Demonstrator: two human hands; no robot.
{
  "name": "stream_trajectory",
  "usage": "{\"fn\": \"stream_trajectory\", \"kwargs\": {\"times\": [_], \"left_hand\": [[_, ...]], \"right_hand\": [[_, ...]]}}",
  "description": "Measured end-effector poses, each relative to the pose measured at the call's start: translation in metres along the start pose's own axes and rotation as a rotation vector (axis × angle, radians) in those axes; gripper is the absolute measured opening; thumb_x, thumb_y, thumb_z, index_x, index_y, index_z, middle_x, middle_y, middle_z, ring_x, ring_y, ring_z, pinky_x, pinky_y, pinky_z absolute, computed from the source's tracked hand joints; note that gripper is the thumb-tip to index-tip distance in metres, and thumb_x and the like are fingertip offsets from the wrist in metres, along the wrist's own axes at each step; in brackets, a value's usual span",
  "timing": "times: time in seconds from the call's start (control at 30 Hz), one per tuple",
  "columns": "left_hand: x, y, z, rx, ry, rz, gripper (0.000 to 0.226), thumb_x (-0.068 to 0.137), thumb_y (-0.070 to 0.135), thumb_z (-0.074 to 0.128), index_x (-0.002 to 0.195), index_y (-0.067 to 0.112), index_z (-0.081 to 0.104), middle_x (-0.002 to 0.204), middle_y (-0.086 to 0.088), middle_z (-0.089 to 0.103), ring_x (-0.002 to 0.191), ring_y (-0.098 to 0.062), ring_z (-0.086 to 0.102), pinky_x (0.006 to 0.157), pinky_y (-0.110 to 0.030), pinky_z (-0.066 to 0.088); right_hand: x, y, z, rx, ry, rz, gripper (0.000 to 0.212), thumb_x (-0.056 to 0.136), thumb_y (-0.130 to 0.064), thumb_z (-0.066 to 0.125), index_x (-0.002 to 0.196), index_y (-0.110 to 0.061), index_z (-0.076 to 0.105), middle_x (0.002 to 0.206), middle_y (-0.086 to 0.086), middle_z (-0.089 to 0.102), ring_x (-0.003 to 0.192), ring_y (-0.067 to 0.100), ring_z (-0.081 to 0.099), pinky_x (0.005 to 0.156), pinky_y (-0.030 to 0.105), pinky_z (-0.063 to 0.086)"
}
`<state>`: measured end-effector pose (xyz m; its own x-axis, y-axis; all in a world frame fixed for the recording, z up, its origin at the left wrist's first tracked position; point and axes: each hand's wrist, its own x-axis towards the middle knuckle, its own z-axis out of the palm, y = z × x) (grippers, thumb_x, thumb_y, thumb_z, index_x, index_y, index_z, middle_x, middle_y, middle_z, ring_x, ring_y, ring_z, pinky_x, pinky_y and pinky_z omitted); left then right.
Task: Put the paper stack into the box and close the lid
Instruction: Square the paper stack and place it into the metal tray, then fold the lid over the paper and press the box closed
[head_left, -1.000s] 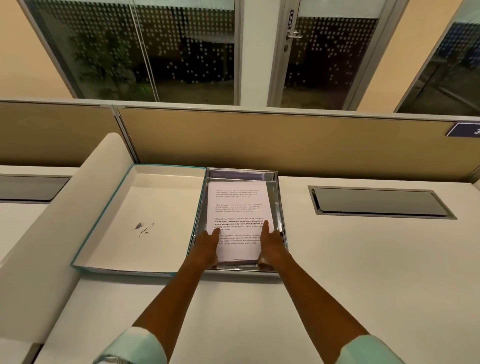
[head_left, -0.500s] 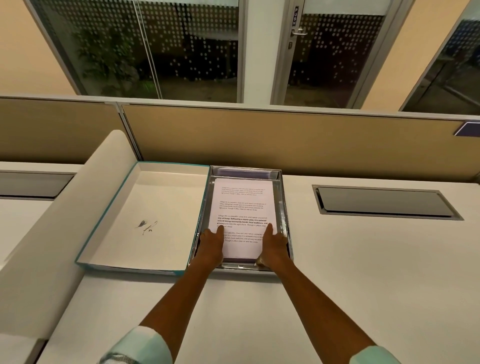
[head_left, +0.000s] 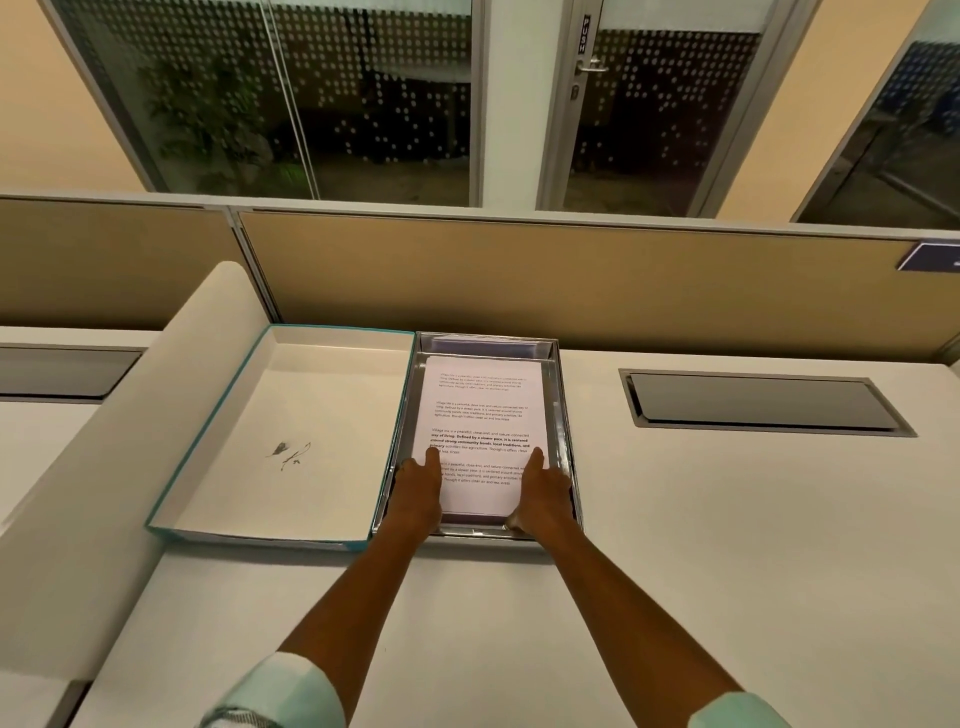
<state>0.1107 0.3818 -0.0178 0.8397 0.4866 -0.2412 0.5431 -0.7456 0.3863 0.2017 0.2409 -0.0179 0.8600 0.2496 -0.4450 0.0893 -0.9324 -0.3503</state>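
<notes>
A white paper stack (head_left: 480, 415) with printed text lies inside a shiny silver box (head_left: 563, 415) on the white desk. My left hand (head_left: 418, 493) grips the stack's near left edge, thumb on top. My right hand (head_left: 543, 493) grips the near right edge the same way. The other fingers are hidden under the paper. The box's lid (head_left: 291, 431), white inside with a teal rim, lies open and upturned just left of the box, touching it.
A tan partition (head_left: 519, 280) runs along the desk's far edge, right behind the box. A grey cable hatch (head_left: 763, 402) is set in the desk to the right. A white curved divider (head_left: 104, 467) rises left of the lid.
The stack has slid farther into the box and settled lower, with both hands following it toward the near rim. The view shifted slightly.
</notes>
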Motion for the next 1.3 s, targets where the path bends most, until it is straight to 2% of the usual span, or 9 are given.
{"fn": "stream_trajectory", "kwargs": {"times": [0.27, 0.4, 0.5, 0.57, 0.7, 0.87, 1.0, 1.13, 1.3], "left_hand": [[-0.006, -0.004, -0.005, -0.008, 0.006, 0.010, 0.073, 0.083, 0.010, 0.068, 0.142, 0.011, 0.025, 0.131, -0.018, 0.048, 0.117, -0.029, 0.057, 0.100, -0.039, 0.049], [-0.008, -0.006, -0.009, -0.097, -0.017, 0.009, 0.078, 0.082, 0.012, 0.069, 0.143, 0.015, 0.020, 0.128, -0.015, 0.050, 0.110, -0.028, 0.060, 0.094, -0.039, 0.055], [-0.009, -0.008, -0.017, -0.288, -0.056, -0.021, 0.078, 0.083, 0.013, 0.067, 0.145, 0.018, 0.019, 0.129, -0.013, 0.051, 0.112, -0.027, 0.059, 0.093, -0.040, 0.055], [-0.013, -0.003, -0.026, -0.347, -0.027, 0.047, 0.078, 0.079, 0.015, 0.073, 0.142, 0.015, 0.027, 0.129, -0.012, 0.055, 0.115, -0.030, 0.059, 0.094, -0.042, 0.054], [-0.022, -0.003, -0.044, -0.417, 0.132, 0.113, 0.067, 0.074, 0.016, 0.080, 0.131, 0.006, 0.047, 0.130, -0.014, 0.061, 0.113, -0.035, 0.062, 0.093, -0.039, 0.052], [-0.035, -0.039, -0.059, -0.550, 0.467, -0.146, 0.021, 0.087, 0.022, 0.067, 0.088, 0.001, 0.065, 0.083, -0.015, 0.071, 0.080, -0.033, 0.067, 0.076, -0.036, 0.051], [-0.059, -0.080, -0.062, -0.469, 0.595, -0.340, 0.034, 0.093, 0.023, 0.054, 0.067, 0.001, 0.058, 0.066, -0.014, 0.063, 0.070, -0.035, 0.062, 0.062, -0.033, 0.042], [-0.079, -0.107, -0.057, -0.436, 0.641, -0.529, 0.033, 0.093, 0.028, 0.053, 0.083, -0.002, 0.060, 0.079, -0.022, 0.066, 0.075, -0.036, 0.063, 0.066, -0.039, 0.049], [-0.092, -0.109, -0.061, -0.617, 0.612, -0.759, 0.051, 0.088, 0.030, 0.063, 0.118, -0.008, 0.048, 0.114, -0.033, 0.059, 0.103, -0.050, 0.058, 0.085, -0.054, 0.049]], "right_hand": [[-0.003, -0.001, 0.001, -0.030, 0.019, -0.042, 0.106, 0.080, -0.019, 0.073, 0.151, -0.013, -0.005, 0.145, 0.020, 0.035, 0.132, 0.032, 0.041, 0.104, 0.042, 0.046], [-0.005, 0.007, 0.000, 0.073, 0.082, -0.085, 0.055, 0.097, -0.023, 0.039, 0.148, -0.012, 0.020, 0.141, 0.025, 0.039, 0.126, 0.039, 0.044, 0.102, 0.045, 0.041], [-0.007, 0.011, 0.001, 0.141, 0.035, -0.116, 0.090, 0.081, -0.019, 0.066, 0.150, -0.021, 0.009, 0.146, 0.023, 0.029, 0.131, 0.039, 0.037, 0.105, 0.046, 0.037], [-0.012, 0.009, -0.002, 0.134, 0.060, -0.219, 0.114, 0.064, -0.035, 0.082, 0.149, -0.022, 0.008, 0.146, 0.018, 0.031, 0.133, 0.035, 0.039, 0.105, 0.046, 0.042], [-0.024, 0.012, -0.026, 0.379, 0.160, -0.360, 0.101, 0.060, -0.034, 0.088, 0.141, -0.017, 0.031, 0.140, 0.008, 0.050, 0.126, 0.027, 0.051, 0.099, 0.038, 0.048], [-0.024, 0.045, -0.050, 0.657, 0.218, -0.159, 0.077, 0.084, -0.037, 0.068, 0.147, -0.015, 0.030, 0.149, 0.013, 0.042, 0.134, 0.033, 0.044, 0.104, 0.042, 0.042], [-0.023, 0.080, -0.049, 0.784, 0.162, -0.003, 0.058, 0.091, -0.043, 0.058, 0.140, -0.015, 0.044, 0.140, 0.010, 0.052, 0.123, 0.030, 0.053, 0.098, 0.041, 0.046], [-0.018, 0.105, -0.032, 0.839, 0.067, 0.059, 0.045, 0.092, -0.039, 0.055, 0.128, -0.012, 0.058, 0.112, 0.009, 0.062, 0.099, 0.023, 0.057, 0.092, 0.041, 0.050], [-0.026, 0.108, -0.023, 0.943, 0.038, 0.068, 0.032, 0.094, -0.025, 0.055, 0.106, 0.004, 0.062, 0.081, 0.010, 0.057, 0.077, 0.023, 0.050, 0.070, 0.034, 0.044]]}}
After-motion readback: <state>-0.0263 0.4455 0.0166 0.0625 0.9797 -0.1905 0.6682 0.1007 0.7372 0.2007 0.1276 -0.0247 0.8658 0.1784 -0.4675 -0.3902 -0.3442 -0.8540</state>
